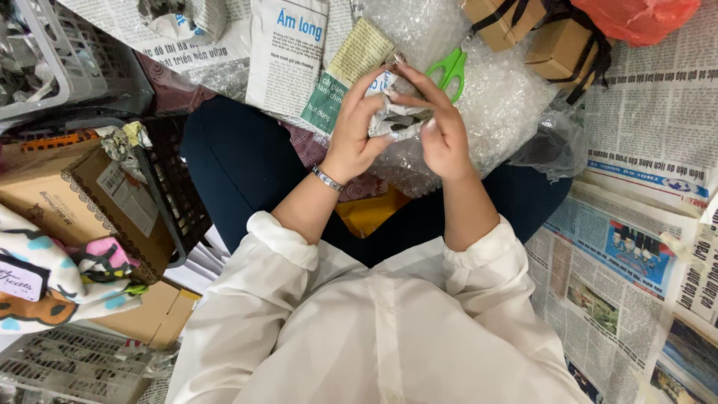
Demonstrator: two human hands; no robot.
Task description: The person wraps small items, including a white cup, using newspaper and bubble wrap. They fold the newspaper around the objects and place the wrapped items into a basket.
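A small bundle wrapped in crumpled newspaper is held between both hands above my lap. My left hand cups it from the left with the fingers curled over its top; a thin bracelet sits on that wrist. My right hand grips it from the right, fingertips pressed on the paper. Just behind the hands lie green-handled scissors on a sheet of bubble wrap.
Newspaper sheets cover the floor at right and behind. Small brown boxes tied with black ribbon and an orange bag lie at the back right. At left are a dark basket, cardboard boxes, white crates and patterned fabric.
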